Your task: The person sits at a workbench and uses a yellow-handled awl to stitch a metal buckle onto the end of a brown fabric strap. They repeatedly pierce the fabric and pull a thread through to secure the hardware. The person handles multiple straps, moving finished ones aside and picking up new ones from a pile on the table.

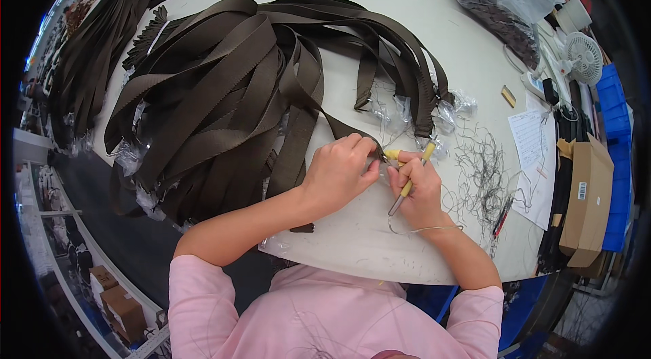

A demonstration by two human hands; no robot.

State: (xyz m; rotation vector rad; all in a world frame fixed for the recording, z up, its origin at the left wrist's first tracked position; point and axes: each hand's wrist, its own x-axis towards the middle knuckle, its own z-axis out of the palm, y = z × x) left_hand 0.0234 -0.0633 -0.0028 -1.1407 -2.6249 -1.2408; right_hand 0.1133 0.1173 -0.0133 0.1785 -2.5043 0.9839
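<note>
My left hand [339, 172] pinches the end of a dark brown webbing strap [333, 123] over the table. My right hand [422, 189] meets it at that end, closed round a slim pen-shaped tool [428, 151] with a yellow handle and a metal end. A yellow cover [393, 154] sits on a fingertip of the right hand. What the fingertips touch at the strap's end is too small to tell. A big heap of the same straps [203, 108] lies left of my hands, some ends wrapped in clear plastic [444, 117].
Loose dark thread clippings [478, 176] litter the white table [380, 250] at the right. Beyond them are red-handled snips [502, 216], a written sheet [529, 145], a cardboard box [588, 203] and a small white fan [583, 58]. A filled plastic bag [502, 0] stands at the far right.
</note>
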